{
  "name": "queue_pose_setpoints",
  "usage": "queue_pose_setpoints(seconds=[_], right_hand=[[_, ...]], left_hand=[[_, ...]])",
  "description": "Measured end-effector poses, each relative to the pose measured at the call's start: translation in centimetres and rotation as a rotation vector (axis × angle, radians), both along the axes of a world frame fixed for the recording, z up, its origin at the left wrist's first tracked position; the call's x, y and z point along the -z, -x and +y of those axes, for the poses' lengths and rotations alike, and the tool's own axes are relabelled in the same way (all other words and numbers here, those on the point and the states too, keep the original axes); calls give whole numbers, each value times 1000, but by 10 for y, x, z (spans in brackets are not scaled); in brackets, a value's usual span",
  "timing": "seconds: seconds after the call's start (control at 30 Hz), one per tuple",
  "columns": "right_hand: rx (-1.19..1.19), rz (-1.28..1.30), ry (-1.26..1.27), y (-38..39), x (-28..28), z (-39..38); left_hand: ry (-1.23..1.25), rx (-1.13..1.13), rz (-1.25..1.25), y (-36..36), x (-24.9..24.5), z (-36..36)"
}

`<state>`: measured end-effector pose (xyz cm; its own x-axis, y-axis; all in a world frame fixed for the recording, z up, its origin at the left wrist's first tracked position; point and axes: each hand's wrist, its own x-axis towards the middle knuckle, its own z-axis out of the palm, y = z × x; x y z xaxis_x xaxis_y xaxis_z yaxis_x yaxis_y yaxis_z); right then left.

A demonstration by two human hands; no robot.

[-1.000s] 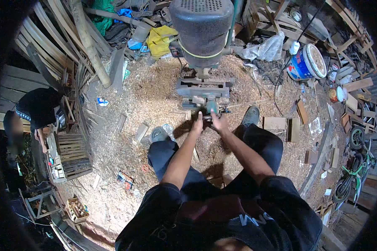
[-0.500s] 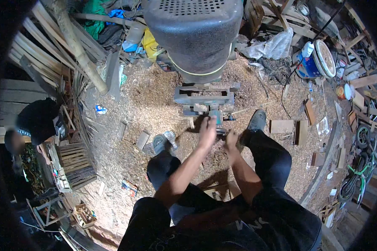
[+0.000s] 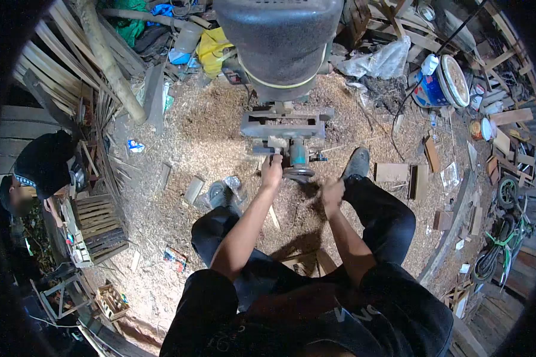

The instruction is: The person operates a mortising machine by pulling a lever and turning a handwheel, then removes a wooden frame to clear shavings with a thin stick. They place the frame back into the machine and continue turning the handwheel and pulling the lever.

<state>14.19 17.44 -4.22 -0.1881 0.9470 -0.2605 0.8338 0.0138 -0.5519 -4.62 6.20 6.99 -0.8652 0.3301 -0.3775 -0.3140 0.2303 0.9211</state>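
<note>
A big dark machine hangs over a metal vise-like base with slotted jaws. Below the jaws sits a teal cylindrical fitting, and a round metal handwheel is at its near end. My left hand is closed at the left of the handwheel, its fingertips at the underside of the base; what they grip is hidden. To the right of the wheel and apart from it, my right hand is curled into a loose fist, with no object showing in it.
Sawdust covers the floor between my feet. Wood blocks lie beside my right shoe. Further right are a blue bucket and a green bicycle. A person bends over slatted wood at the left.
My left hand has moved off the fitting to the left side of the handwheel. My right hand has drawn away from the wheel to the right. The view has shifted slightly.
</note>
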Motion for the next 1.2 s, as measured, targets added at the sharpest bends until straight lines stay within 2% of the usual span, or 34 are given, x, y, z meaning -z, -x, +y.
queue_pose_setpoints(seconds=[0.03,0.07,0.1,0.17,0.2,0.23,0.27,0.3,0.33,0.37,0.43,0.5,0.57,0.63,0.7,0.77,0.8,0.83,0.87,0.9,0.97,1.0,1.1,1.13,1.2], right_hand=[[-199,71,-179,15,-8,-6],[-270,424,-344,44,-55,-16],[-335,587,-358,69,-108,-25],[-490,766,-348,99,-174,-37],[-586,659,-412,97,-168,-39],[-675,547,-474,91,-154,-41],[-535,647,-329,66,-98,-42],[-441,559,-118,29,-26,-31],[-345,453,81,-6,42,-21],[-281,151,342,-38,78,-13],[-122,252,249,-18,41,4],[31,317,185,-11,-12,9],[22,359,-126,34,-29,18],[-68,516,-241,73,-75,33],[-133,532,-346,103,-68,57],[-245,577,-140,132,-60,86],[-225,574,-7,140,-106,80],[-260,404,-33,154,-96,94],[-312,368,37,163,-87,105],[-363,328,108,166,-82,113],[-391,256,53,163,-100,117],[-407,217,29,160,-110,117],[-475,53,-104,146,-84,153],[-445,79,-83,135,-80,168],[-465,-14,-273,112,-62,199]], left_hand=[[7,-2,-9,-5,-7,-4],[12,-3,-15,-9,-10,-7],[37,-34,-42,-12,-9,-10],[83,-93,-89,-14,-8,-14],[122,41,-105,-7,4,-24],[155,28,-83,-8,18,-30],[185,17,-57,-7,30,-35],[212,4,-27,-3,34,-36],[124,-40,-143,-2,4,-33],[127,51,-102,6,19,-39],[-17,0,-62,9,26,-36],[29,-70,-3,14,15,-34],[49,-126,24,23,3,-29],[52,-150,35,47,-9,-32],[51,-250,70,67,-32,-23],[41,-366,131,88,-32,-8],[37,-431,176,100,-12,-1],[31,-493,223,113,10,5],[78,-281,-2,138,40,-2],[91,-230,22,133,33,2],[117,-128,63,114,16,7],[192,-286,240,118,59,18],[-118,-86,-155,98,25,24],[-130,-51,-200,92,30,31],[-331,94,-184,74,14,46]])
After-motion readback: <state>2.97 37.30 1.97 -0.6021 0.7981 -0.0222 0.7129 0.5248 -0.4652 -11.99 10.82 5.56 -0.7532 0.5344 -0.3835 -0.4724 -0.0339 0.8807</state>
